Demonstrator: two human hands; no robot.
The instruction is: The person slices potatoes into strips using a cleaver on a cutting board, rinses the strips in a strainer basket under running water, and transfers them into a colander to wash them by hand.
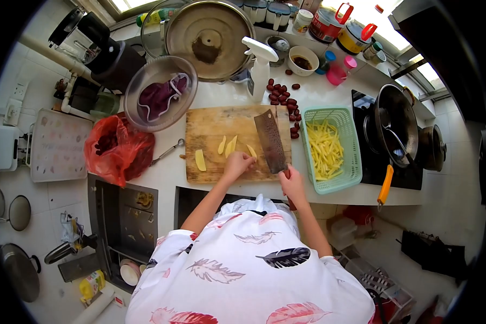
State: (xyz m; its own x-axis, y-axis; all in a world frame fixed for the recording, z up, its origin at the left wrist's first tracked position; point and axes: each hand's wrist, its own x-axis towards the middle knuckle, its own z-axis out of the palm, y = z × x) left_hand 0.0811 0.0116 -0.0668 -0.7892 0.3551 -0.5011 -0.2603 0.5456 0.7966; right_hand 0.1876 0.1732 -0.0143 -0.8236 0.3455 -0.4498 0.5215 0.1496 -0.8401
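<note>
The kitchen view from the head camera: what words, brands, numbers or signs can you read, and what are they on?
None can be read with certainty.
Red tin: label print, too small and blurred.
Yellow-and-dark tin: the same.
Yellow container, lower left: label too blurred.
Cleaver and chopping board: no lettering can be made out.

Slices (200, 160) pale yellow — basket (335, 186) mint green — bag (113, 167) red

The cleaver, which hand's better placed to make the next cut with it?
Probably the right hand: it grips the cleaver by its handle, while the left hand is at a yellow slice.
</note>
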